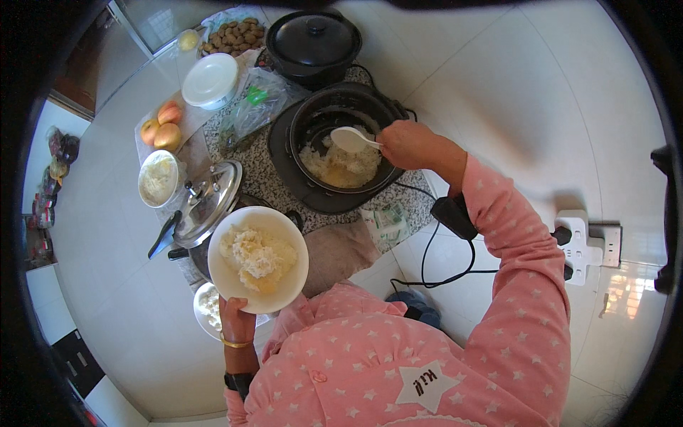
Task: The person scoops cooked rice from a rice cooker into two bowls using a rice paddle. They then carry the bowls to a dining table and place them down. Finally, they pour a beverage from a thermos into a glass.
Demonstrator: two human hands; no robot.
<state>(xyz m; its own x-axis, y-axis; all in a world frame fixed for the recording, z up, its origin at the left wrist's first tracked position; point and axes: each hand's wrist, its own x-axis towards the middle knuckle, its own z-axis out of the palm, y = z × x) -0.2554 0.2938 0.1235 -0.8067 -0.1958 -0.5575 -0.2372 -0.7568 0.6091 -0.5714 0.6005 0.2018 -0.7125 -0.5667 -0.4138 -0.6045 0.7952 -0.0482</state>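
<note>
My left hand [237,320] grips the rim of a white bowl [217,261], its thumb over the near edge. Cooked rice [259,256] is heaped inside that bowl. My right hand [408,143] holds a white rice paddle [352,140] by its handle. The paddle's head is over a black cooking pot [299,160], above the rice [341,168] lying in it. Whether the paddle touches this rice, I cannot tell. The pot sits in a black cooker base on a speckled granite surface [261,152].
Left of the pot are a pan with a glass lid [211,203], bowls of white food [159,179] [207,308], apples [168,136] and a lidded tub [211,80]. A black lidded pot [315,45] stands behind. Cables run from the right toward a power strip [579,246].
</note>
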